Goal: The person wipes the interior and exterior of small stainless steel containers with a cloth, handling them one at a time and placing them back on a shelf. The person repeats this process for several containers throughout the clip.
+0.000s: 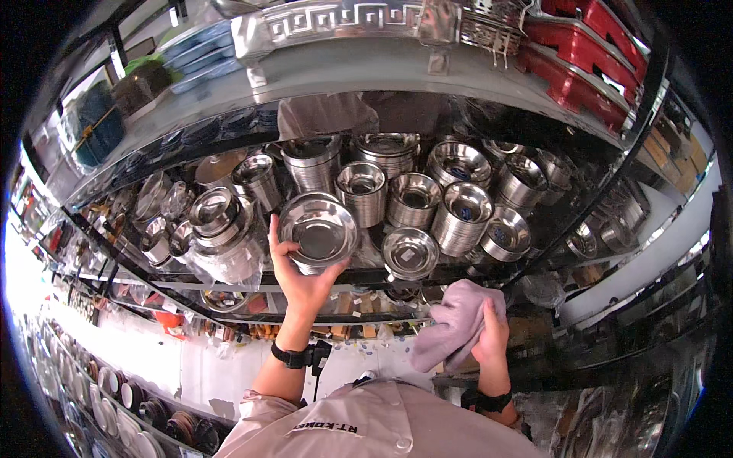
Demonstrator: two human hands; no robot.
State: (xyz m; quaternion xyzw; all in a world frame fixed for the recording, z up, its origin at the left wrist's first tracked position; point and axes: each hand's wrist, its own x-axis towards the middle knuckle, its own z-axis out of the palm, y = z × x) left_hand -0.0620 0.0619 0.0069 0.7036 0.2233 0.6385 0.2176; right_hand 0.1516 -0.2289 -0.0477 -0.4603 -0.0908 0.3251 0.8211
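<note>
My left hand (303,280) grips the near side of a stack of shallow stainless steel bowls (318,232), its thumb and fingers spread around the rim at the front of the shelf. Whether the stack rests on the shelf cannot be told. My right hand (490,338) holds a crumpled pale purple cloth (455,326) in front of the shelf edge. Between the hands, a small steel bowl (410,253) with a label sits near the edge. Behind it stand stacks of steel bowls (414,200), and a taller stack (462,220) is to the right.
Above is a shelf (355,71) with a metal piece in a key pattern and red trays (578,74). Plastic-wrapped steelware (226,257) stands left of my left hand. A black shelf post (595,177) slants at right. Plates (114,418) fill a rack at lower left.
</note>
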